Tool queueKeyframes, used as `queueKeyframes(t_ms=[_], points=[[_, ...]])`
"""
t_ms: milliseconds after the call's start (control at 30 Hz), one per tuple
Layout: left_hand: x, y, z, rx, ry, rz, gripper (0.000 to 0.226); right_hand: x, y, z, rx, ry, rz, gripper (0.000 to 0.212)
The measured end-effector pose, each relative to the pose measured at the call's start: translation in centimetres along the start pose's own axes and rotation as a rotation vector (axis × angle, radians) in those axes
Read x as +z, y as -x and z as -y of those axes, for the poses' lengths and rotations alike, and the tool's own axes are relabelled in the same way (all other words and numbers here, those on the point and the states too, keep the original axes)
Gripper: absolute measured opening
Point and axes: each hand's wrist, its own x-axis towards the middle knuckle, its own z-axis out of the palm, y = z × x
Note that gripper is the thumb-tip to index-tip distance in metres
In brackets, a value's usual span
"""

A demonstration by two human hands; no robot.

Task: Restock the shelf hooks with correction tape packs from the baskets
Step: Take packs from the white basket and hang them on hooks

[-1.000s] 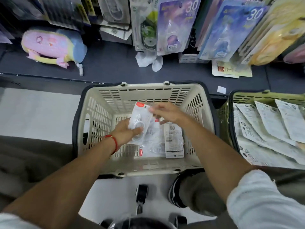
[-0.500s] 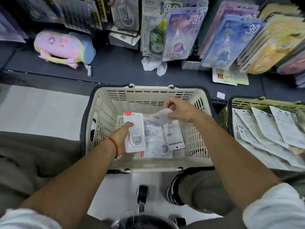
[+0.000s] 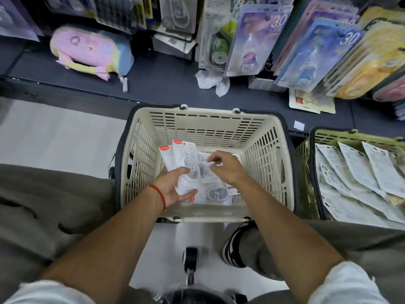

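Cream plastic basket [image 3: 203,122] on the floor in front of me, taken here as the reference. Inside it, toward its left half, my left hand [image 3: 175,187] grips a small fan of white correction tape packs [image 3: 184,160] with red top tabs: thumb across the front, fingers curled under the lower edge. Red string bracelet [image 3: 158,195] on that wrist. Just right of these, over the basket's middle, my right hand [image 3: 225,166] has its fingers bent and pinches the edge of another white pack [image 3: 202,159]; how firm the pinch is I cannot tell. More loose packs [image 3: 215,193] lie flat on the basket's floor beneath both hands. Right of the basket, touching or nearly so, stands a green basket [image 3: 315,137] stacked with white printed packs. Beyond the basket's far rim runs the dark shelf base [image 3: 166,84], with carded packs [image 3: 252,40] hanging above it and a pastel pencil pouch [image 3: 92,51] lying beyond the basket to the left.
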Motion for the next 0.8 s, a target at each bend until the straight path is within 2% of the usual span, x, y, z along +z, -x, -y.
queueKeyframes(t_ms=[33, 67, 133, 233, 300, 433, 500, 600, 700, 800], points=[[-0.1, 0.0, 0.1, 0.001, -0.018, -0.019, 0.045, -0.1, -0.7, -1.6, 0.092, 0.184, -0.041, 0.037], [-0.4, -0.1, 0.2, 0.0, -0.036, -0.026, 0.043, -0.2, -0.9, -3.3, 0.204, 0.365, -0.007, 0.054], [-0.8, -0.1, 0.2, -0.011, -0.081, -0.041, 0.045, 0.3, -1.0, -6.3, 0.365, 0.602, 0.162, 0.088], [-1.3, 0.0, 0.0, -0.005, -0.094, -0.051, 0.051, 0.8, -0.9, -8.4, 0.371, 0.702, 0.308, 0.119], [-1.7, 0.1, -0.3, 0.027, -0.087, -0.074, 0.052, 0.6, -1.1, -8.2, 0.328, 0.696, 0.316, 0.124], [-1.6, 0.5, -1.2, 0.071, -0.102, -0.095, 0.052, 0.1, -0.9, -7.9, 0.248, 0.668, 0.348, 0.115], [-1.2, 0.6, -1.6, 0.118, -0.132, -0.103, 0.055, 0.0, -0.7, -7.6, 0.228, 0.594, 0.312, 0.1], [-0.8, 0.8, -1.8, 0.184, -0.177, -0.122, 0.058, -1.1, -0.3, -6.6, 0.189, 0.433, 0.076, 0.055], [-0.6, 0.9, -1.5, 0.214, -0.175, -0.141, 0.059, -3.9, 0.6, -5.6, 0.221, 0.351, -0.13, 0.035], [-0.4, 1.2, -1.4, 0.227, -0.154, -0.135, 0.056, -7.1, 1.2, -4.0, 0.116, 0.117, -0.222, 0.013]])
